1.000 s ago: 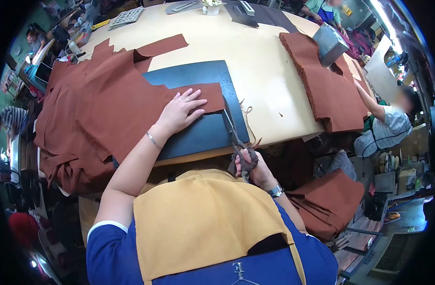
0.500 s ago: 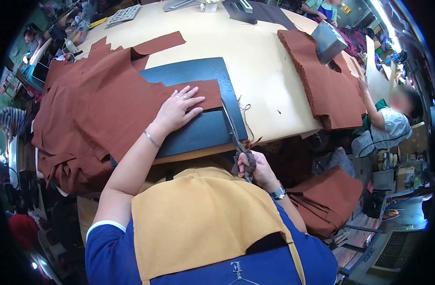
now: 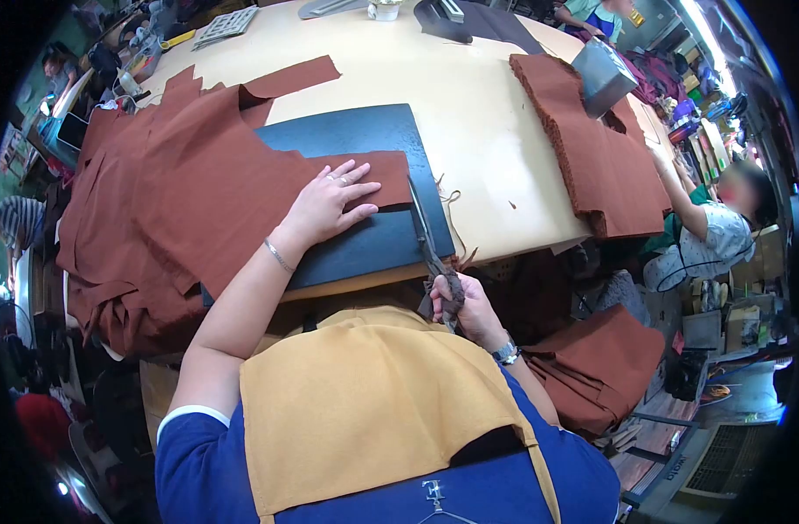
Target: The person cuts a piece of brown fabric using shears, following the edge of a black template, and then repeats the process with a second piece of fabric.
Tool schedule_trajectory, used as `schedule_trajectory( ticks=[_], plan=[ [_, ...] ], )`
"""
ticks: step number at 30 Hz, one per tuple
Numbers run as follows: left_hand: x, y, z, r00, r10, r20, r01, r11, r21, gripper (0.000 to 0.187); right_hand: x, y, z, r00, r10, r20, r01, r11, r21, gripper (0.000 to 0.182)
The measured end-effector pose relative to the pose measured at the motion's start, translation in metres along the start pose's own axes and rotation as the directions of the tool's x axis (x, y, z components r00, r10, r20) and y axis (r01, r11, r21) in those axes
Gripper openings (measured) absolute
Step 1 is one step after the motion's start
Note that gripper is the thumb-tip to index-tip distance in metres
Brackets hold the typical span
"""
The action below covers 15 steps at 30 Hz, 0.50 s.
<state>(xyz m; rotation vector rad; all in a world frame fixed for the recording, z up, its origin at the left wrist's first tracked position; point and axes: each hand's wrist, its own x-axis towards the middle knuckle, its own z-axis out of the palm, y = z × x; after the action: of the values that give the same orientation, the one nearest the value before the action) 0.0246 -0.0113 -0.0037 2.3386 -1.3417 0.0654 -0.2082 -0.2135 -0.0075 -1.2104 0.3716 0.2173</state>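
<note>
While the left hand [image 3: 333, 204] lies flat, fingers half-spread, on the sheet [image 3: 203, 179] stretching toward nine o'clock, the right hand [image 3: 471, 307], fingers curled tightly round the scissors [image 3: 433, 259], sits at the left's four o'clock, blades [image 3: 420, 220] pointing to eleven.

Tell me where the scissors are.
The scissors are in the right grip, just right of the head view's centre, blades over the blue board beside brown material.
</note>
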Motion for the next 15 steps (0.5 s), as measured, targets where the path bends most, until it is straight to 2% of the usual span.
schedule_trajectory(
  ticks=[7,15],
  plan=[
    [-0.001,0.003,-0.003,0.997,0.04,0.06,-0.041,0.999,0.007,0.046,0.013,-0.001,0.004,1.0,0.007,-0.015,-0.006,0.995,0.104,0.032],
    [-0.001,0.003,-0.004,0.998,0.035,0.043,-0.034,0.999,-0.026,0.046,0.007,0.001,0.005,1.0,-0.025,-0.017,0.026,0.999,0.041,0.029]
  ],
)
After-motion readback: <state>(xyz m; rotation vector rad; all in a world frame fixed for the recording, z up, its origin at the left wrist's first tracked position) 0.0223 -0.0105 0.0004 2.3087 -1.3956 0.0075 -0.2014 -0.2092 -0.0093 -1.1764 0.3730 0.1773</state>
